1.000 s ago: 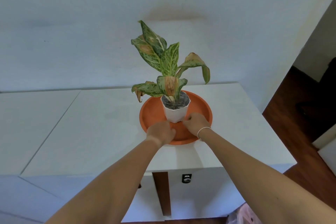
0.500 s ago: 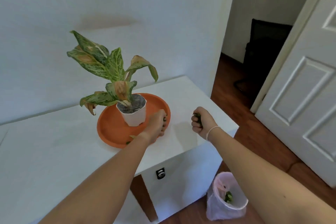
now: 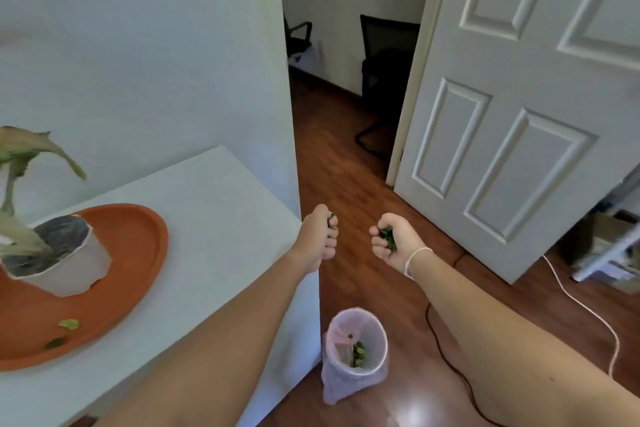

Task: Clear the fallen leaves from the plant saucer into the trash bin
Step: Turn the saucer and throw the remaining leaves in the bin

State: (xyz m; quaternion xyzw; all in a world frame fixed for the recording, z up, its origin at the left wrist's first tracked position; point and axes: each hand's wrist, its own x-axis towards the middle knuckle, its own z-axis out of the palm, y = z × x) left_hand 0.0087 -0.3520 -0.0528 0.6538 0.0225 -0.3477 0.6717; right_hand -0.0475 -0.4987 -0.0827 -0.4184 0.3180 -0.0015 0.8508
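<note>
Both fists loaded with leaves, swung off the saucer toward the bin.

Orange plant saucer (image 3: 138, 253) on the white cabinet top (image 3: 221, 204) now sits at far left with two fallen leaves (image 3: 68, 324) left near its front rim beside the white pot (image 3: 69, 270). Left hand (image 3: 317, 239), a second ago down on the saucer, is now past the cabinet edge, closed on a few dark leaves; right hand (image 3: 394, 241) closed around a green clump. Lined trash bin (image 3: 356, 347) on the floor below, some leaves already inside. Next is probably the drop, then another pass.
</note>
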